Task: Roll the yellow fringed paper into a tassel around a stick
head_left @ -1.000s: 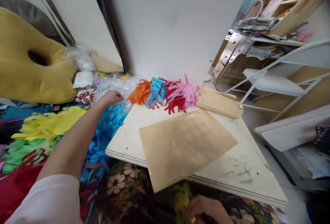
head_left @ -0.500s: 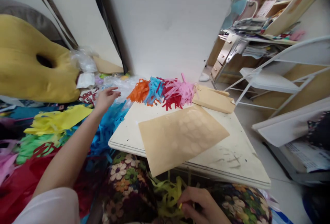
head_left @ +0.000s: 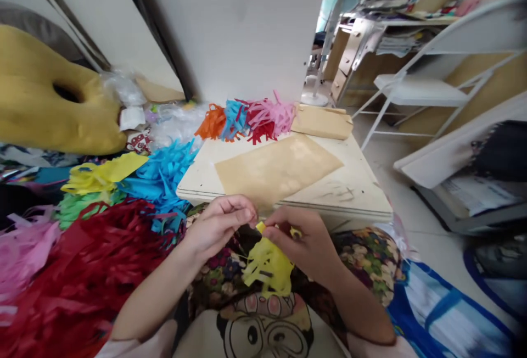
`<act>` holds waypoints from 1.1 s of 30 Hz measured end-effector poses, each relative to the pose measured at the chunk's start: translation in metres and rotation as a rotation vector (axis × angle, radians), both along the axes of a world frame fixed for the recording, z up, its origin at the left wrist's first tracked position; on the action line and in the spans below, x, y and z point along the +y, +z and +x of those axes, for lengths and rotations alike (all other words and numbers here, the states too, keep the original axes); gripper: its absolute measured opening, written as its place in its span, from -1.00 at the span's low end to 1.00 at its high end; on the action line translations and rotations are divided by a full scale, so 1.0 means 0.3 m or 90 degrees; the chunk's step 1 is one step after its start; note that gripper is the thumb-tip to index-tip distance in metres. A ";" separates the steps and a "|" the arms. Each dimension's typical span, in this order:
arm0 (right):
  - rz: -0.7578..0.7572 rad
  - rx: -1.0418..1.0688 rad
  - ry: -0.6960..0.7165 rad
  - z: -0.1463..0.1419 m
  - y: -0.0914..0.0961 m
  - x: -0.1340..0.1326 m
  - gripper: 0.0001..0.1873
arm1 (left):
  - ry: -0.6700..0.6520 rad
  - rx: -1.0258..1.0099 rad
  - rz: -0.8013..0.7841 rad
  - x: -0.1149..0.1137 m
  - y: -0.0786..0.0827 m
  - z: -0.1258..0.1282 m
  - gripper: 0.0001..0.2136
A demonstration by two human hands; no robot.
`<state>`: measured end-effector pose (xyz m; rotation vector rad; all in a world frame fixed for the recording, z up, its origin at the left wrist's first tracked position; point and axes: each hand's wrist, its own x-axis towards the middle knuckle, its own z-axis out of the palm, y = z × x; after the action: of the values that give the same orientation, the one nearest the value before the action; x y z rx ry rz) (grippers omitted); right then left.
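Note:
My right hand (head_left: pixel 307 242) pinches the top of a yellow fringed paper tassel (head_left: pixel 272 270), whose cut strips hang over my lap. Close beside it, my left hand (head_left: pixel 224 223) has thumb and forefinger pressed together; whatever is between them is too small to make out. Just beyond both hands, a brown paper sheet (head_left: pixel 275 166) lies on the small cream table (head_left: pixel 354 177). Along the table's far edge sit orange (head_left: pixel 212 121), blue (head_left: pixel 236 118) and pink (head_left: pixel 280 117) fringed tassels with dark red among them, beside a folded brown paper piece (head_left: pixel 323 122).
To my left are piles of red (head_left: pixel 102 270), blue (head_left: pixel 164 166), yellow (head_left: pixel 99 174), green and pink fringed paper. A yellow cushion (head_left: pixel 37 94) rests behind them. A white panel (head_left: pixel 234 28) stands beyond the table. At right is a white folding chair (head_left: pixel 424 91).
My left hand has come back from the left side to meet my right hand over my lap. The right hand has risen with the yellow tassel. The view has tilted and shifted.

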<state>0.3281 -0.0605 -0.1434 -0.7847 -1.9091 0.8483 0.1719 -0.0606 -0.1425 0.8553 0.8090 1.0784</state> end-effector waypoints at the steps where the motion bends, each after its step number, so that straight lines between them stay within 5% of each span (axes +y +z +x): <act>1: 0.008 0.010 -0.016 0.002 0.000 -0.017 -0.95 | -0.004 -0.005 0.007 -0.011 0.004 0.010 -0.86; 7: 0.115 0.038 -0.156 0.017 0.007 -0.093 -0.93 | 0.032 -0.119 -0.045 -0.067 0.026 0.077 -0.88; 14: 0.241 0.024 -0.199 0.031 0.026 -0.136 -0.93 | 0.040 -0.164 -0.083 -0.115 0.039 0.124 -0.80; 27: 0.298 -0.184 -0.273 0.038 0.045 -0.152 -0.85 | 0.066 -0.078 0.043 -0.115 0.012 0.133 -0.88; 33: 0.237 -0.044 -0.226 0.053 0.033 -0.143 -0.95 | 0.023 -0.010 0.130 -0.116 0.015 0.103 -0.91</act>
<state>0.3440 -0.1032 -0.1336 -0.8901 -1.8378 0.2419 0.2028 -0.0954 -0.1379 1.0064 0.7114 1.2125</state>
